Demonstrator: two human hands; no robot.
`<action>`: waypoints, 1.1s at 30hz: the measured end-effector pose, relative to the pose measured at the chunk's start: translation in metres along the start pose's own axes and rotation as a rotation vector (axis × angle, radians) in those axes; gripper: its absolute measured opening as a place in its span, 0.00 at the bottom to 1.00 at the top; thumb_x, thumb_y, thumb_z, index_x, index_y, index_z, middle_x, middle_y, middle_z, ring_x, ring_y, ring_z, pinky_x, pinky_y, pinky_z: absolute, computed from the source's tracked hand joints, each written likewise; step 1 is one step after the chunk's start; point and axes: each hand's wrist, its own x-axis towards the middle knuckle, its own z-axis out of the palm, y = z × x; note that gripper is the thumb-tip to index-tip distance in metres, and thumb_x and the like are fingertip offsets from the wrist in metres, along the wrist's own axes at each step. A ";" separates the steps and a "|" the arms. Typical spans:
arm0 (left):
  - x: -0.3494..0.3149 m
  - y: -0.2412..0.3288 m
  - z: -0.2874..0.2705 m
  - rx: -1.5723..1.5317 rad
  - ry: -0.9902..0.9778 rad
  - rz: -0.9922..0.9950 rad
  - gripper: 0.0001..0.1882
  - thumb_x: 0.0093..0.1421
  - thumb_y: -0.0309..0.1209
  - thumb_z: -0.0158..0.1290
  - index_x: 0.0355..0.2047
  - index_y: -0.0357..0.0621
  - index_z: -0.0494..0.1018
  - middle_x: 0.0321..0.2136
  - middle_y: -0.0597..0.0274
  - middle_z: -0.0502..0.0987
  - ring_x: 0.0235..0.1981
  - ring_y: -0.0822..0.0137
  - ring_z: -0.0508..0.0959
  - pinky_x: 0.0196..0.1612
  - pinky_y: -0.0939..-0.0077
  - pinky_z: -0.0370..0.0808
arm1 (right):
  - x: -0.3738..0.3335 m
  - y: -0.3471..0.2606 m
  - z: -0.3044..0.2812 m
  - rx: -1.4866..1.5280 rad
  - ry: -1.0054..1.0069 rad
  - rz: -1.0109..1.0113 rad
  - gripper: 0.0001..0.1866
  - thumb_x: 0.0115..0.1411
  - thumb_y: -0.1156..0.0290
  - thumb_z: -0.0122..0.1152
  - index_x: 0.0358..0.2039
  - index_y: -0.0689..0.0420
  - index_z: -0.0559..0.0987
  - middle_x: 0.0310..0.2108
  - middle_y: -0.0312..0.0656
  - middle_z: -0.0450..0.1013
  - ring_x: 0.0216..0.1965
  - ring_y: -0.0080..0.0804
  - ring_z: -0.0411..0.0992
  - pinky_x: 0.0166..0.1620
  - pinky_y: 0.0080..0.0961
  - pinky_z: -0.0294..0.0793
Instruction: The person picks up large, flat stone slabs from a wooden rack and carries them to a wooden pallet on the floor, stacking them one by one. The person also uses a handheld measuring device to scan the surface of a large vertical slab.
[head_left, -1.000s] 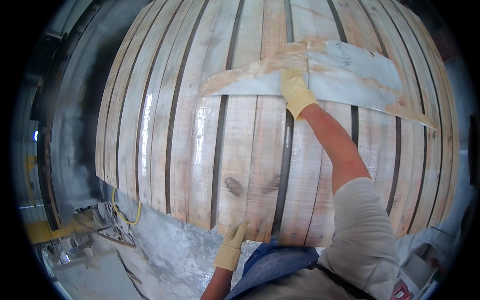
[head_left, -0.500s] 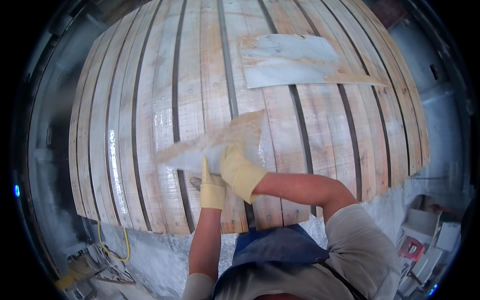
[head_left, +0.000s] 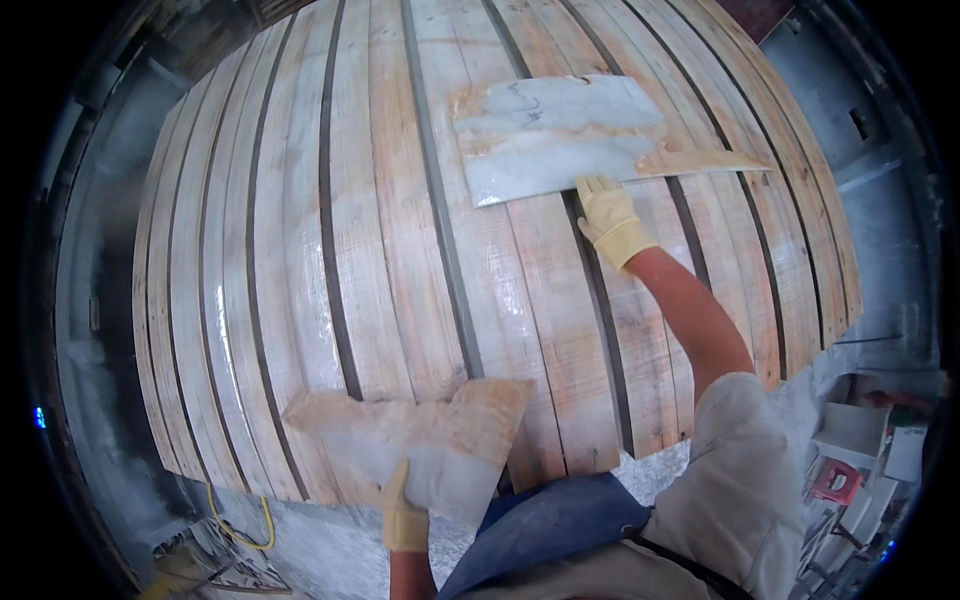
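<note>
My left hand (head_left: 402, 515), in a cream work glove, grips a broken flat piece of white and tan stone slab (head_left: 400, 450). Its thumb lies on top of the stone and the other fingers are hidden underneath. The piece sits low, over the near edge of a slatted wooden table (head_left: 390, 250), close to my blue apron. Farther off lies a larger, ragged white stone slab (head_left: 560, 135) with rusty tan patches and a thin tan tip pointing right. My gloved right hand (head_left: 607, 212) reaches to its near edge, fingers extended and fingertips at the stone.
Dark gaps run between the table's planks, which look wet in places. At lower left a yellow hose (head_left: 262, 540) loops below the table edge. At lower right stand white boxes (head_left: 850, 430) and a red plastic item (head_left: 836, 482).
My right hand has left the smaller stone piece and reached forward to the larger slab. My left hand has drawn the smaller piece back toward my body.
</note>
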 end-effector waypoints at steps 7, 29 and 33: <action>-0.017 0.019 0.010 0.081 0.202 0.112 0.28 0.65 0.30 0.60 0.64 0.37 0.69 0.54 0.49 0.79 0.53 0.50 0.81 0.56 0.52 0.80 | 0.095 0.023 0.081 -0.254 -0.006 -0.073 0.29 0.57 0.69 0.61 0.59 0.62 0.70 0.58 0.54 0.71 0.59 0.51 0.71 0.60 0.43 0.71; -0.105 0.025 -0.018 0.162 0.251 0.326 0.29 0.60 0.29 0.65 0.61 0.36 0.71 0.48 0.54 0.80 0.46 0.59 0.82 0.49 0.61 0.82 | 0.019 -0.071 -0.161 0.004 -0.329 -0.458 0.13 0.55 0.69 0.63 0.37 0.64 0.83 0.38 0.62 0.80 0.44 0.54 0.81 0.49 0.43 0.79; -0.152 0.017 -0.058 0.073 0.263 0.377 0.27 0.61 0.34 0.66 0.56 0.32 0.74 0.46 0.53 0.82 0.45 0.58 0.84 0.50 0.61 0.82 | -0.030 -0.114 -0.234 0.055 -0.536 -0.498 0.16 0.56 0.67 0.64 0.42 0.63 0.84 0.37 0.59 0.81 0.43 0.52 0.81 0.48 0.41 0.78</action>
